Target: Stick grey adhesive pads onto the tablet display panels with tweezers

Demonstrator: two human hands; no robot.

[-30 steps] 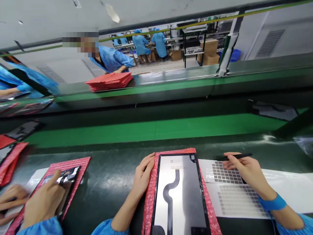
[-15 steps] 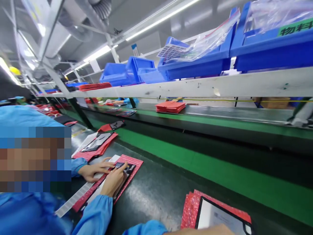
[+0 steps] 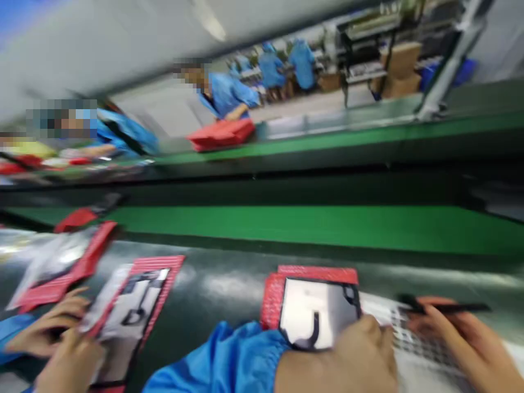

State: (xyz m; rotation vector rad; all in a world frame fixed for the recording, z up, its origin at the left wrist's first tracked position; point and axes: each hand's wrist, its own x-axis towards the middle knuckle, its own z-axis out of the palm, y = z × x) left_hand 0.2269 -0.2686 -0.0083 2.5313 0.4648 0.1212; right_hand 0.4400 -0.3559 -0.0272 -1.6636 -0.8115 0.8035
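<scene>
My left hand (image 3: 362,355) lies across the lower right corner of a flat panel with a black border and a pale, shiny face (image 3: 305,305); its fingers point down and are blurred. A dark hook-shaped strip (image 3: 314,330) shows on that face. Beneath the panel is red bubble wrap (image 3: 272,300). Farther right, my right hand (image 3: 462,338) pinches a slim black stick-like tool (image 3: 470,307), too smeared to tell its exact kind. Below that hand lies a white sheet with a grid of dark marks (image 3: 421,344), close to my left fingers.
On the left, a co-worker's hands (image 3: 69,344) work at a similar panel (image 3: 135,311) on red wrap. More wrapped panels (image 3: 73,256) lie beyond. A green strip (image 3: 307,226) runs behind the dark bench (image 3: 221,295). Red packs (image 3: 223,134) sit across, near other people.
My view has swung right and down. My right hand with the black tool and the marked sheet have come into view, and more of my left hand shows.
</scene>
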